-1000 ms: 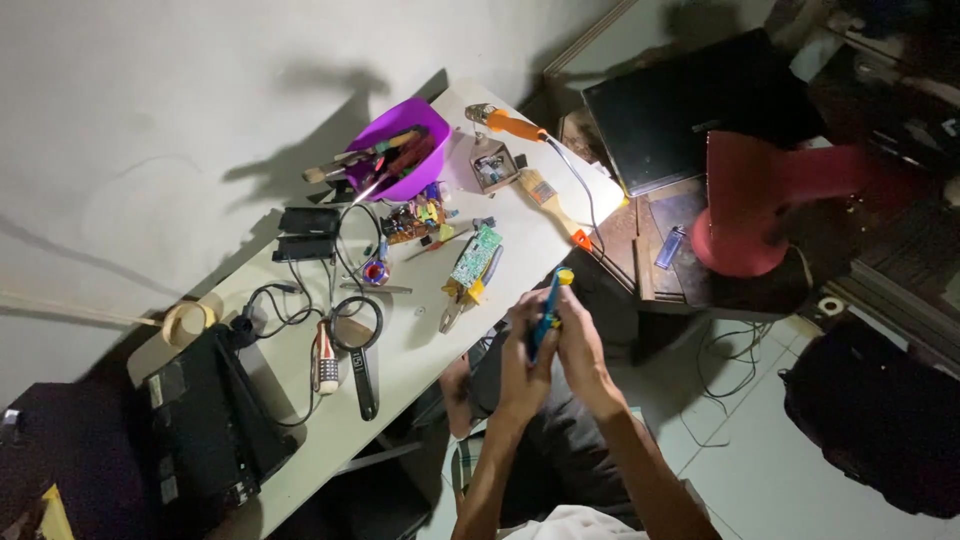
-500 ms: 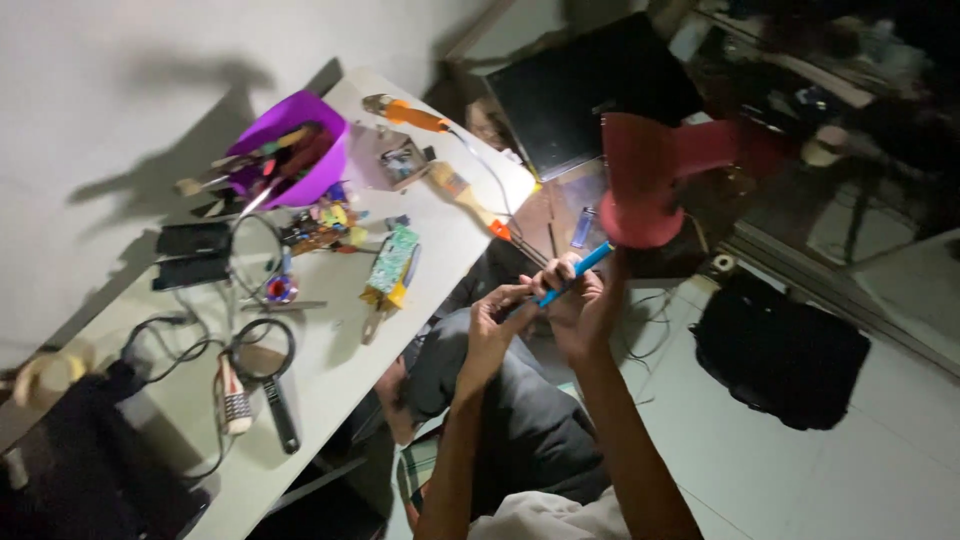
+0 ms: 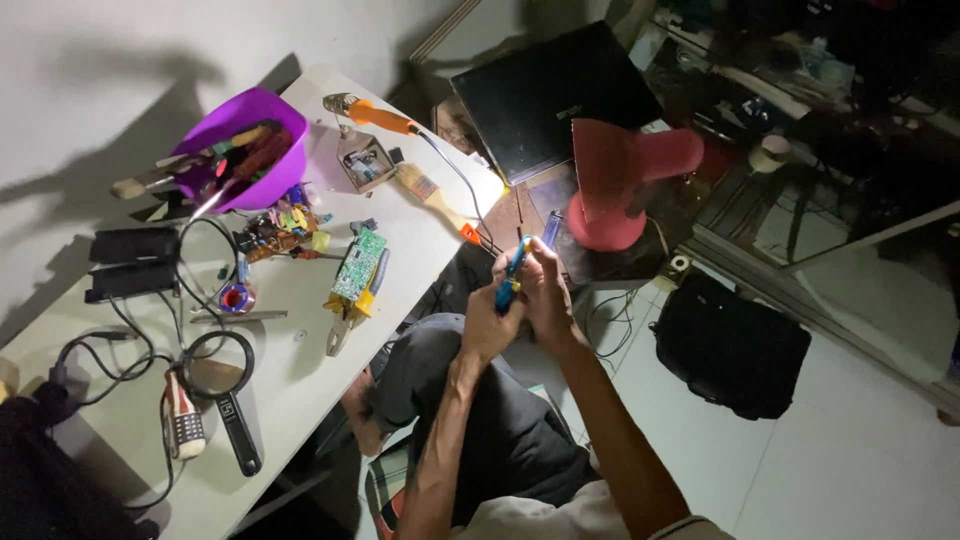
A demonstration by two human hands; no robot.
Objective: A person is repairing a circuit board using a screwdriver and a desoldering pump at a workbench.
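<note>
Both hands meet above my lap, off the white table's (image 3: 290, 350) edge. My left hand (image 3: 490, 325) and my right hand (image 3: 545, 295) together grip a slim blue-handled tool (image 3: 511, 278) with a dark tip pointing up. Nearest on the table lie a green circuit board (image 3: 358, 264) on a yellow-handled tool and a paintbrush (image 3: 432, 197) with an orange end.
A purple bowl (image 3: 262, 125) of tools stands at the back of the table, beside an orange-handled soldering iron (image 3: 378, 114). A magnifying glass (image 3: 222, 375), cables and two black boxes (image 3: 130, 262) lie left. A pink lamp (image 3: 615, 185), a closed laptop (image 3: 560, 95) and a black bag (image 3: 735, 345) sit right.
The view has swung, so the table now sits more to the left. My hands still hold the blue tool together, which now points more upright.
</note>
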